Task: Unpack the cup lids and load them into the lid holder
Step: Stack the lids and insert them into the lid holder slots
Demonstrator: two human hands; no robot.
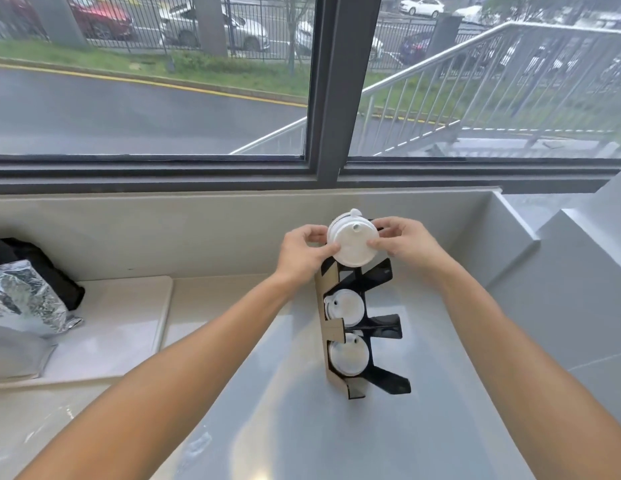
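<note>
A stack of white cup lids is held at the far end of the black lid holder, which stands on the grey counter. My left hand grips the stack's left side and my right hand grips its right side. The holder has a brown cardboard-coloured side panel and black angled dividers. More white lids sit in its middle slot and its near slot. The holder's far slot is hidden behind the stack.
A crumpled silver foil bag and a black item lie at the left on a pale tray-like surface. A low wall and window run along the back. Crumpled clear plastic wrap lies on the counter near me.
</note>
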